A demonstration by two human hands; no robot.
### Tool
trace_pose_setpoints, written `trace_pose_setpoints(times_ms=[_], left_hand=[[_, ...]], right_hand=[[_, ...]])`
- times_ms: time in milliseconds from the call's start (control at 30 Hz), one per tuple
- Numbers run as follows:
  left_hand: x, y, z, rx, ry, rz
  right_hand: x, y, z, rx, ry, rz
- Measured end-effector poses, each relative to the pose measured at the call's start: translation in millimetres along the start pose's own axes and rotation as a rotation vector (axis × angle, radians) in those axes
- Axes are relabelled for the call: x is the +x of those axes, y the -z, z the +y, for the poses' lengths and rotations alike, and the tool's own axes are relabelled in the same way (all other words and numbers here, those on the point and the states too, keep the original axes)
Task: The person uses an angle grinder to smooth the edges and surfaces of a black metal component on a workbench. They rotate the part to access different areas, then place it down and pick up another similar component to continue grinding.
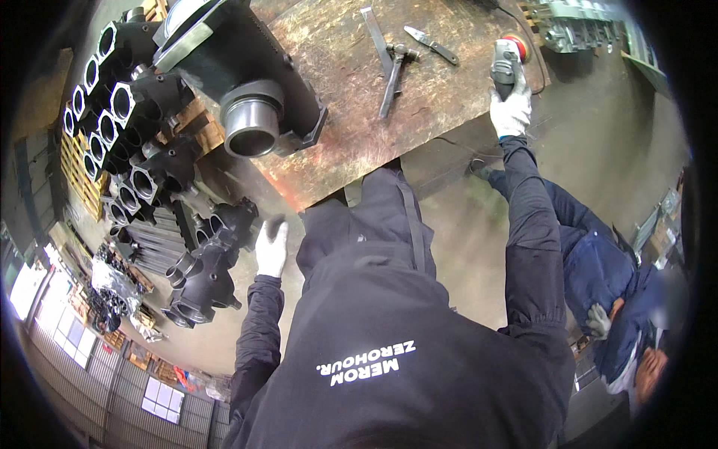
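My right hand (511, 112), in a white glove, is wrapped round a grey angle grinder (503, 69) with a red disc. The grinder is at the right edge of a worn, rust-stained worktable (329, 161). My left hand (271, 251), gloved in white with dark fingertips, hangs off the table's near left side with its fingers apart and nothing in them. On the table's left stands a large black cast housing (239, 56) with a bare metal pipe end (253, 127). A hammer (396, 78), a flat metal bar (378, 41) and a knife-like scraper (432, 45) lie mid-table.
Rows of black castings (138, 105) with bright flanges stand on pallets at left; more castings (206, 273) sit near my left hand. A cable (467, 147) trails by the table. At right is another person in blue (598, 262). Metal parts (580, 30) are stacked far right.
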State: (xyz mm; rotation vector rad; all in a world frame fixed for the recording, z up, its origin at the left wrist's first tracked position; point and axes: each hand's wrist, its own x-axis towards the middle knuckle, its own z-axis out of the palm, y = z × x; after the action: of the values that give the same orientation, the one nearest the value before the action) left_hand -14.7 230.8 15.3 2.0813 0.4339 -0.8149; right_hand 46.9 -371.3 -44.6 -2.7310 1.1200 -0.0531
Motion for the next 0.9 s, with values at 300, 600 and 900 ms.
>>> trace_pose_setpoints(times_ms=[300, 600, 900], left_hand=[[26.2, -63.5, 56.5, 0.429, -0.071, -0.302], [20.7, -56.1, 32.5, 0.435, 0.131, -0.353], [12.3, -11.1, 15.1, 0.319, -0.008, -0.275]], right_hand=[[77.3, -150.6, 20.1, -0.194, 0.288, 0.038], [74.8, -205.2, 17.4, -0.111, 0.296, -0.083], [-137.4, -70.1, -59.3, 0.295, 0.232, -0.463]])
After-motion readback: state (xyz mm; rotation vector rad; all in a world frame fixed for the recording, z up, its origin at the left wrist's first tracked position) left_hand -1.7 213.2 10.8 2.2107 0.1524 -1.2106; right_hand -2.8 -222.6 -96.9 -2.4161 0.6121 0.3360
